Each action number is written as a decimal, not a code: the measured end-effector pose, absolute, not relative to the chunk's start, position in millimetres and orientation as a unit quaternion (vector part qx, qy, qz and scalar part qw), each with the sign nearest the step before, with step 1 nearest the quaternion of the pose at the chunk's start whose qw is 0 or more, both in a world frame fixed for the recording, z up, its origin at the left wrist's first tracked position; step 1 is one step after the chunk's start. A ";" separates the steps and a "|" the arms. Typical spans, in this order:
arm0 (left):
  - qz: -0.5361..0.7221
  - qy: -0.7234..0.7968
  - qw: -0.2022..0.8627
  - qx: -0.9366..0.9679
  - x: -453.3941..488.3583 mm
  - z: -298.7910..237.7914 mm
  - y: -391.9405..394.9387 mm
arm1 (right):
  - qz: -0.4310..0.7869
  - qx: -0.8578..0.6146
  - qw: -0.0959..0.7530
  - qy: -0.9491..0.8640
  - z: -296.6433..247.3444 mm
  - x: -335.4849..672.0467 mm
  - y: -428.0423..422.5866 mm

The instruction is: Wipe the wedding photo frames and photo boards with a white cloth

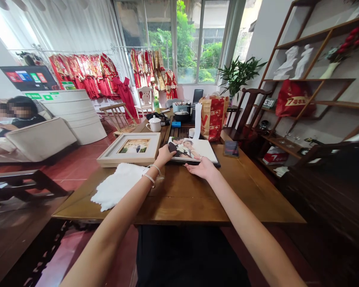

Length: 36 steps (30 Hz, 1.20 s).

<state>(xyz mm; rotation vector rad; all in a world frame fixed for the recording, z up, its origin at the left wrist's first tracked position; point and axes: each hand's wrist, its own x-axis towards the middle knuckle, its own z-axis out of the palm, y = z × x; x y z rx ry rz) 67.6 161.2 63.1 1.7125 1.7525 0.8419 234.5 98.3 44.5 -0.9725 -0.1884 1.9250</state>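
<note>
A photo album [197,149] with a couple's picture on its cover lies flat on the wooden table [197,195] in front of me. My left hand [164,154] rests on the album's left edge, fingers curled over it. At the album's near edge lies my right hand [202,167], fingers stretched out and touching the cover. A framed photo [131,148] in a pale wooden frame lies just left of the album. A white cloth [118,190] is spread on the table under my left forearm.
Behind the album are a phone [231,148], a red paper bag [215,117], a white teapot [154,124] and tea ware. Wooden shelves [314,103] fill the right wall. A person sits on a sofa [38,139] at left. Racks of red garments [89,77] hang by the windows.
</note>
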 end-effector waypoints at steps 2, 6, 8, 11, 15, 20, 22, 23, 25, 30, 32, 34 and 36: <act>0.303 0.641 0.253 0.658 64.6 62.1 159.9 | 0.778 -0.405 0.473 -0.087 43.9 234.7 98.0; 0.269 0.622 0.211 0.704 58.3 59.4 154.1 | 0.764 -0.422 0.474 -0.116 40.2 238.7 95.6; 0.248 0.616 0.184 0.724 57.2 56.7 150.3 | 0.755 -0.433 0.475 -0.131 37.1 241.1 94.2; 0.216 0.613 0.140 0.747 58.3 51.5 145.2 | 0.739 -0.449 0.478 -0.153 32.1 244.1 93.2; 0.185 0.612 0.085 0.764 60.0 46.2 139.8 | 0.723 -0.465 0.480 -0.175 27.9 247.2 93.7; 0.145 0.589 0.037 0.794 58.1 43.3 132.8 | 0.717 -0.469 0.481 -0.188 27.6 255.9 93.4; 0.131 0.578 0.022 0.805 57.4 41.3 130.0 | 0.722 -0.467 0.473 -0.193 28.4 261.2 93.0; 0.126 0.575 0.015 0.808 57.3 39.9 128.7 | 0.726 -0.465 0.467 -0.195 29.1 264.1 93.0; 0.117 0.573 0.001 0.811 57.9 36.4 127.1 | 0.738 -0.462 0.450 -0.198 30.8 270.0 94.0; 0.102 0.572 -0.033 0.813 61.8 30.6 130.4 | 0.764 -0.454 0.412 -0.200 34.6 285.2 100.0; 0.097 0.570 -0.042 0.815 62.7 31.4 133.3 | 0.767 -0.454 0.407 -0.202 34.7 290.2 102.0; 0.092 0.567 -0.048 0.817 62.7 33.8 135.0 | 0.764 -0.456 0.407 -0.206 34.3 293.1 102.7; 0.088 0.569 -0.050 0.816 62.1 36.9 134.6 | 0.757 -0.460 0.410 -0.214 33.7 293.4 101.7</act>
